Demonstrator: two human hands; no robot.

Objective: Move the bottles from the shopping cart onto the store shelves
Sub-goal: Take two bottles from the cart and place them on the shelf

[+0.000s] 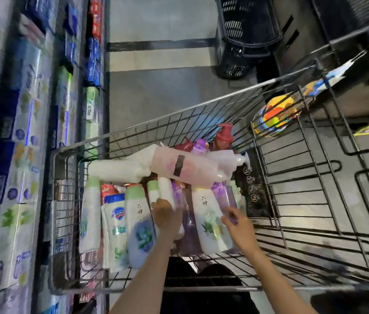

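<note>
A wire shopping cart holds several bottles lying side by side. My left hand reaches in and grips a slim white bottle between a green-capped bottle and a purple bottle. My right hand pinches another purple bottle beside a white floral bottle. A pink pump bottle pack lies across the top. The store shelves stand along the left, full of boxed goods.
A refill pouch and a white green-capped bottle lie at the cart's left. Dark red pump bottles sit at the far end. A black basket stack stands on the floor ahead. A colourful pack hangs by the cart's folded seat.
</note>
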